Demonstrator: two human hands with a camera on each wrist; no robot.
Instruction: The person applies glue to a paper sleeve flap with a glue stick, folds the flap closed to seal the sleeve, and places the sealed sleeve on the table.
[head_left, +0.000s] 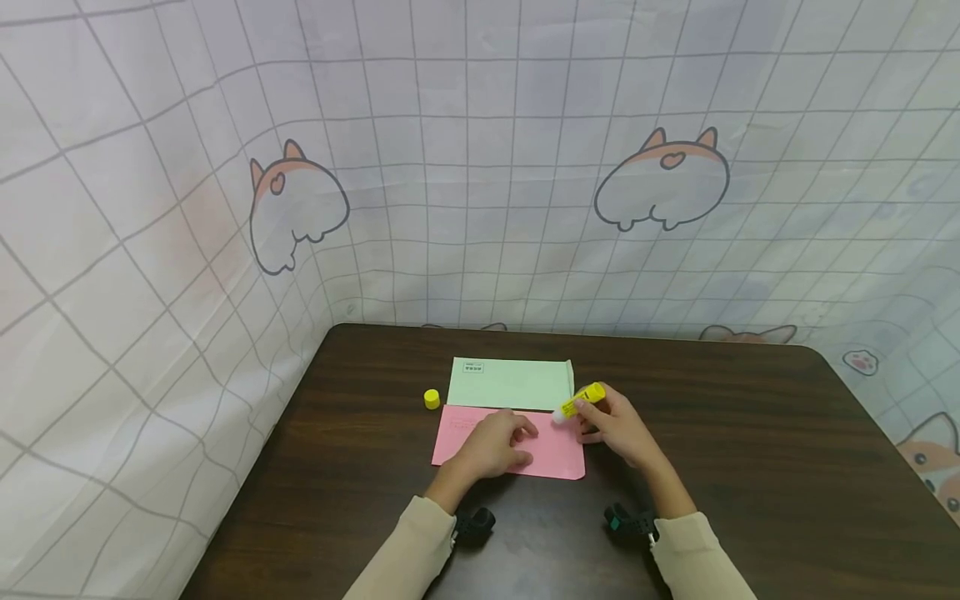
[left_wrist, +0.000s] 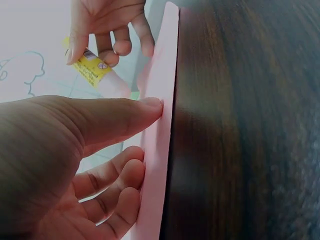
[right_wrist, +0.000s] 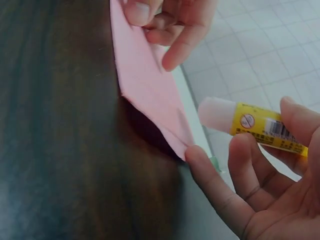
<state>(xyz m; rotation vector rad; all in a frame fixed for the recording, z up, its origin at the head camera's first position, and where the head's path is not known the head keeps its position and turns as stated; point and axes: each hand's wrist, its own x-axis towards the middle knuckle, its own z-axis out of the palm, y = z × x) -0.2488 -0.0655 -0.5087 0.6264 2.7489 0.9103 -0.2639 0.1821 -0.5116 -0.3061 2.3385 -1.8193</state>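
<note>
White cloth (head_left: pixel 465 83) with gray lines on it is hung behind the dark table (head_left: pixel 360 467). On the table, the green paper (head_left: pixel 510 385) is set on the far side and the pink paper (head_left: pixel 555 460) on the near side, very close together. Glue could be smeared on the green paper by mistake, because the white end of the glue stick (head_left: pixel 583 401) is held near the line where the two meet. The pink paper could be bent or pulled crooked, as its right edge seems to be lifted a bit and is touched by a finger of the right hand (head_left: pixel 617 423). The cap (head_left: pixel 431 399) is off, to the left of both papers, so it could be bumped and lost, and the glue could be dried out.

The glue stick is pinched by the thumb and fingers of the right hand, over the far right part of the pink paper. Its white end is pointed left and near, out past the fingers, and looks to be held just off the paper. Nothing is gripped by the left hand (head_left: pixel 491 446): the pink paper is only touched by its spread thumb and fingertips. How hard it is pressed cannot be told.
</note>
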